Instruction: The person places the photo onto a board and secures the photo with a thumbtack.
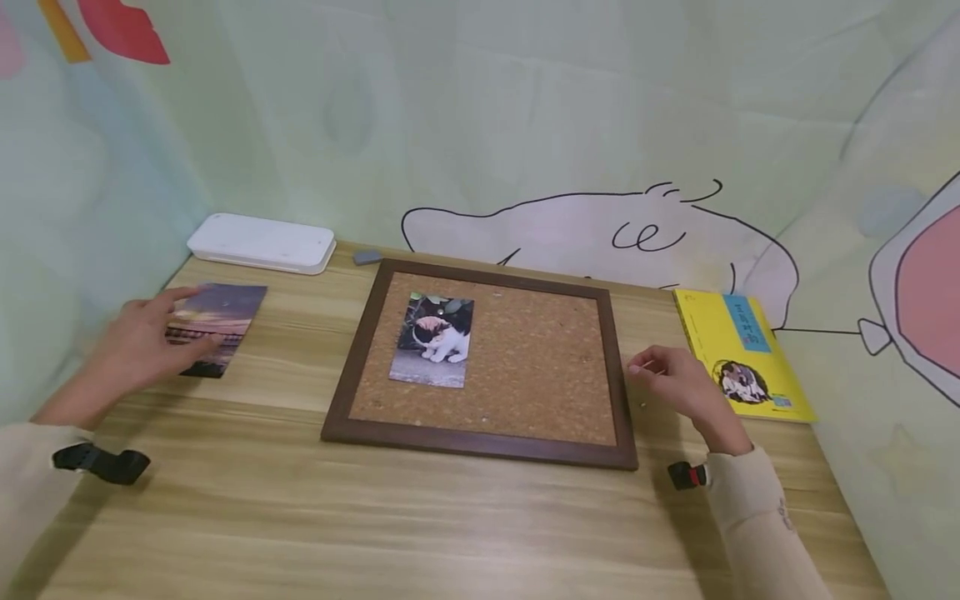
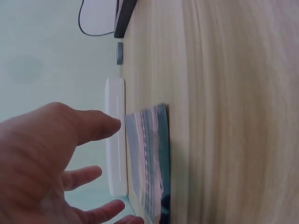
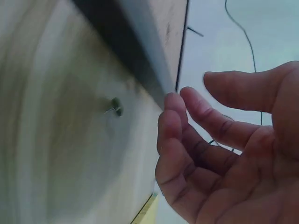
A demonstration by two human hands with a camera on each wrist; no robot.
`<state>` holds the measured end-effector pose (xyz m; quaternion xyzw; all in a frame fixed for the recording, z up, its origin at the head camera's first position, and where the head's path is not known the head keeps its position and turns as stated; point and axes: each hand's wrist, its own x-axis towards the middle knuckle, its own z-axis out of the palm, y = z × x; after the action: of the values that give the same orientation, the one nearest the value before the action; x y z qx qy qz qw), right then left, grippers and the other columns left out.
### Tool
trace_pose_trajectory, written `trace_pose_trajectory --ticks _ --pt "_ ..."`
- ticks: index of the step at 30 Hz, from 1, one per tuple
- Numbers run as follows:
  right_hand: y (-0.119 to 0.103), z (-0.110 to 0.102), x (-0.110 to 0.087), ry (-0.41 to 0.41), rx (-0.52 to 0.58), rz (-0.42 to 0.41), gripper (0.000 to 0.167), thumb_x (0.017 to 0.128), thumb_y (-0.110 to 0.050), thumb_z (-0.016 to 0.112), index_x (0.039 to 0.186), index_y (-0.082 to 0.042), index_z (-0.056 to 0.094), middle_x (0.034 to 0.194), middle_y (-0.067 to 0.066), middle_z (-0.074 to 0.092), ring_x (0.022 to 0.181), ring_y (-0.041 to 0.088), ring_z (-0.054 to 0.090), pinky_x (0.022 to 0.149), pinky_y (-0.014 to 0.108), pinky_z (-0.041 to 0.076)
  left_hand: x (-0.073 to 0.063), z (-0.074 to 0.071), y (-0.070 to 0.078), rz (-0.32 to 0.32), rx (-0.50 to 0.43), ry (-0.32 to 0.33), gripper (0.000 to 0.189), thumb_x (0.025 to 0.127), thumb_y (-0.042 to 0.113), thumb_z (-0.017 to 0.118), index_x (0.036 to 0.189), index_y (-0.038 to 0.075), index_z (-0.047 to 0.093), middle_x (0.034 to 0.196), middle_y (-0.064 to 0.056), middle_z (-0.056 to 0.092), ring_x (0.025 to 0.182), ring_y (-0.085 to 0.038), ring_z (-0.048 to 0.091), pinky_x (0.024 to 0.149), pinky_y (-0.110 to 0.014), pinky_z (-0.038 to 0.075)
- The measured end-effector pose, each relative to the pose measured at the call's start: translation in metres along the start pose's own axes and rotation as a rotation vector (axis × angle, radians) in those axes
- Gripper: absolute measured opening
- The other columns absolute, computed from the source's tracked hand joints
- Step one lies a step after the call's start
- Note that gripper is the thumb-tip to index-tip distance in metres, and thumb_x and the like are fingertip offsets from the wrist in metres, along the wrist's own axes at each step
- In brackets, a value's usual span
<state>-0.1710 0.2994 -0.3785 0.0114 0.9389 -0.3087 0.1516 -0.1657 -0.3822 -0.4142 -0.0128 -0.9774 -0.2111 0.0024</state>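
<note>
The person wears a long cream left sleeve (image 1: 30, 487) and a matching right sleeve (image 1: 768, 546) with a seamed cuff (image 1: 738, 487) and a small brownish marking (image 1: 785, 516), plus a black left wrist camera (image 1: 129, 467) and a black right wrist camera (image 1: 681, 476) bearing a red patch (image 1: 701, 475).

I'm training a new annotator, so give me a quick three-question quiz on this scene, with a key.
1. Multiple choice: where does the cat photo lie?
A) on the left half of the corkboard
B) on its right half
C) beside it
2. True or false: in the head view, the yellow book lies right of the corkboard and the sunset photo left of it.
3. Short answer: which hand is nearer the loose thumbtack?

Key:
1. A
2. True
3. The right hand
</note>
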Motion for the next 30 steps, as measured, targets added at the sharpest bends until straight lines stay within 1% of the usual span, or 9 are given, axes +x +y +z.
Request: trace_pose_trajectory --ticks 7,9,11,15,17,21,25,28,30 --pt "0.013 0.001 -0.005 -0.038 0.003 0.115 0.027 0.104 -0.021 0.067 0.119 0.001 0.073 0.115 0.019 0.071 0.101 0.027 0.06 0.079 0.031 0.048 0.001 0.001 -0.012 -0.084 0.076 -0.039 0.084 0.098 0.035 0.071 0.156 -0.01 0.029 0.136 -0.056 0.04 0.125 -0.073 0.034 0.093 -0.078 0.035" --pt "0.015 0.002 -0.005 -0.042 -0.004 0.141 0.024 0.103 -0.02 0.069 0.116 -0.001 0.074 0.113 0.017 0.072 0.1 0.027 0.061 0.078 0.031 0.048 0.001 0.001 -0.013 -0.101 0.089 -0.058 0.086 0.098 0.036 0.071 0.156 -0.01 0.027 0.136 -0.057 0.039 0.125 -0.073 0.033 0.095 -0.077 0.033" --pt "0.017 0.003 -0.006 -0.043 -0.014 0.154 0.021 0.102 -0.019 0.071 0.113 -0.002 0.074 0.11 0.015 0.071 0.099 0.026 0.06 0.077 0.031 0.048 0.001 0.001 -0.011 -0.108 0.101 -0.073 0.086 0.099 0.036 0.071 0.155 -0.011 0.026 0.137 -0.057 0.039 0.126 -0.074 0.032 0.097 -0.077 0.031" --pt "0.021 0.005 -0.008 -0.036 -0.044 0.14 0.017 0.1 -0.018 0.073 0.108 -0.003 0.075 0.104 0.014 0.072 0.095 0.026 0.062 0.075 0.03 0.048 0.001 -0.001 -0.005 -0.113 0.109 -0.094 0.085 0.1 0.035 0.07 0.155 -0.012 0.025 0.137 -0.056 0.038 0.127 -0.073 0.03 0.1 -0.077 0.03" --pt "0.024 0.006 -0.008 -0.033 -0.058 0.13 0.016 0.099 -0.018 0.073 0.107 -0.004 0.075 0.103 0.014 0.074 0.094 0.025 0.063 0.075 0.03 0.048 0.002 -0.001 -0.004 -0.112 0.108 -0.097 0.083 0.1 0.035 0.07 0.154 -0.012 0.026 0.137 -0.055 0.039 0.128 -0.073 0.03 0.1 -0.077 0.029" --pt "0.028 0.008 -0.007 -0.028 -0.074 0.118 0.016 0.097 -0.018 0.075 0.107 -0.004 0.076 0.104 0.015 0.076 0.094 0.026 0.065 0.075 0.031 0.049 0.005 0.0 -0.011 -0.105 0.11 -0.092 0.083 0.099 0.036 0.071 0.153 -0.01 0.029 0.135 -0.055 0.042 0.125 -0.073 0.033 0.098 -0.076 0.03" --pt "0.029 0.008 -0.006 -0.027 -0.084 0.118 0.015 0.098 -0.017 0.075 0.107 -0.005 0.078 0.104 0.014 0.077 0.094 0.025 0.065 0.077 0.032 0.05 0.007 0.001 -0.017 -0.112 0.114 -0.072 0.082 0.097 0.037 0.074 0.15 -0.01 0.033 0.131 -0.056 0.046 0.119 -0.071 0.042 0.094 -0.073 0.035" --pt "0.029 0.007 -0.006 -0.02 -0.091 0.118 0.015 0.098 -0.016 0.075 0.106 -0.004 0.08 0.104 0.013 0.078 0.095 0.025 0.064 0.079 0.032 0.05 0.007 0.001 -0.019 -0.132 0.086 -0.071 0.082 0.097 0.037 0.074 0.15 -0.01 0.034 0.132 -0.055 0.045 0.118 -0.07 0.046 0.092 -0.073 0.039" --pt "0.028 0.006 -0.007 -0.008 -0.097 0.112 0.016 0.098 -0.016 0.074 0.106 -0.004 0.08 0.104 0.012 0.077 0.095 0.025 0.064 0.079 0.032 0.05 0.007 0.002 -0.02 -0.15 0.046 -0.082 0.08 0.099 0.036 0.073 0.152 -0.01 0.034 0.136 -0.054 0.044 0.119 -0.069 0.046 0.094 -0.074 0.04"
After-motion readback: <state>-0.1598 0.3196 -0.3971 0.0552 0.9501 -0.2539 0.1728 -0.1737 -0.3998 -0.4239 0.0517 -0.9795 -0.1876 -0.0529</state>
